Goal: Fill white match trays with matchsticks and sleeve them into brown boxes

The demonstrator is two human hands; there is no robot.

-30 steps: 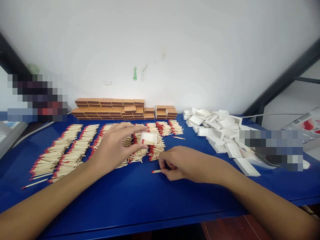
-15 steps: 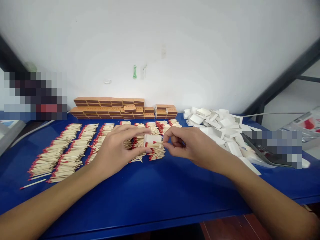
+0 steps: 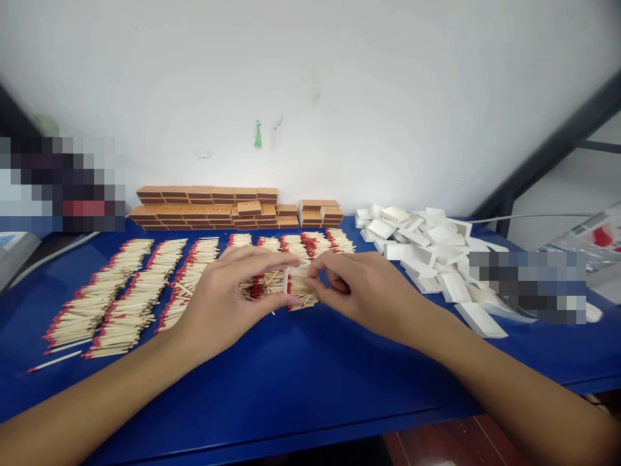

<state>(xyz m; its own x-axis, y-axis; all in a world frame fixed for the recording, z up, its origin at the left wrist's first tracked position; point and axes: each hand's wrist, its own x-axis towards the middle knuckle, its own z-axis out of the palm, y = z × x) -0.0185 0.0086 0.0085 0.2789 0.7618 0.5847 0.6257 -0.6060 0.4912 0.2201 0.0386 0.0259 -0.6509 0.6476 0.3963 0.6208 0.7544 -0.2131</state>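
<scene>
A small white matchbox tray [image 3: 297,272] is held up above the piled matches. My left hand [image 3: 233,288] is closed on its left end, with the thumb below and the fingers above. Red-headed matches [image 3: 290,285] lie in this tray, heads to the left. At the tray's right end my right hand [image 3: 361,285] pinches thumb and forefinger together around the stick ends of the matches. The fingertips partly hide the contents. Beneath and behind both hands lie loose heaps of matches [image 3: 303,301] on the blue table.
Long rows of matches [image 3: 119,285] spread across the left of the blue table [image 3: 301,382]. Brown matchboxes [image 3: 194,213] are stacked against the wall. A heap of white trays [image 3: 427,243] lies to the right, beside a pixelated dark object [image 3: 514,285] and a plastic bag [image 3: 592,239].
My right fingertips have moved left onto the tray's right end, overlapping it. The tray has tipped slightly in my left hand, and the whole view has shifted a little.
</scene>
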